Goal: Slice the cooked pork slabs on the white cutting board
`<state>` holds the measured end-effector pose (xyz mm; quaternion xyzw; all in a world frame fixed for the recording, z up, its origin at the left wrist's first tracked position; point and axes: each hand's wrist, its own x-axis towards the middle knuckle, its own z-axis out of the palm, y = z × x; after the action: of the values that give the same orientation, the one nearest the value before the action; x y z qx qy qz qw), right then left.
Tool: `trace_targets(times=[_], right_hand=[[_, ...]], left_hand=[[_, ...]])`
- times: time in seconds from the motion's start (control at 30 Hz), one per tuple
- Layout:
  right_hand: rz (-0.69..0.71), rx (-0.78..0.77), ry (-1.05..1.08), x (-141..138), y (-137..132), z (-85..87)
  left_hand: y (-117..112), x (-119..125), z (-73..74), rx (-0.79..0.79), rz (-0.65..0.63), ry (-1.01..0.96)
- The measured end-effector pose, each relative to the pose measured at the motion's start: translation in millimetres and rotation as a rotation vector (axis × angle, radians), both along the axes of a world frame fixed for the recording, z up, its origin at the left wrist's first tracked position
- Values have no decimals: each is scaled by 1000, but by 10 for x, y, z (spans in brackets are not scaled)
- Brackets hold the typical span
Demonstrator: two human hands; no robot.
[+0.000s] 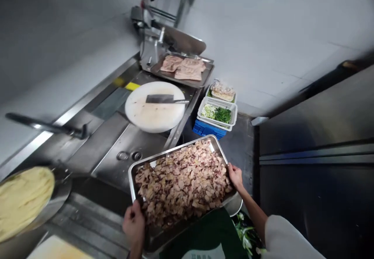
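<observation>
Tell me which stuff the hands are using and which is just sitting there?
In use: steel tray, chopped meat, left hand and right hand holding it.
Lying about: cleaver, round board, slicer, basket of greens, pan of yellow food.

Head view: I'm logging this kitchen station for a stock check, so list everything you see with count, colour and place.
steel tray: one, silver, held in front, above the counter
chopped meat: a heap, brown-pink, filling that tray
chopping board: one, white, round, on the counter
cleaver: one, grey, lying on the board
meat slicer: one, silver, far end of the counter
meat slabs: several, pink, on a second tray under the slicer
baskets: two, white, right of the board; the near one, with greens, sits on a blue crate
pan: one, steel, far left, holding pale yellow food
left hand: grips the tray's near corner
right hand: grips the tray's right edge
</observation>
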<state>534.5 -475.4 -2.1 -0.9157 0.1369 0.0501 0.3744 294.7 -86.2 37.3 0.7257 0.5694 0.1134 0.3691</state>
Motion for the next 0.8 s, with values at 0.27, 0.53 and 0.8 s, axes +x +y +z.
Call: trace_targets(times=[0.27,0.53,0.8], right_hand=[[-441,28,67,527,-1705,158],[-762,-51,106,848,-2201,-118],[-792,-151,181,2340,-2093,-882]], left_hand=[[-935,2425,-69,-40,-526,-114],[-1532,4535,-581,1,-843,-28],[-1777,6620,-1648,-27,-800,151]])
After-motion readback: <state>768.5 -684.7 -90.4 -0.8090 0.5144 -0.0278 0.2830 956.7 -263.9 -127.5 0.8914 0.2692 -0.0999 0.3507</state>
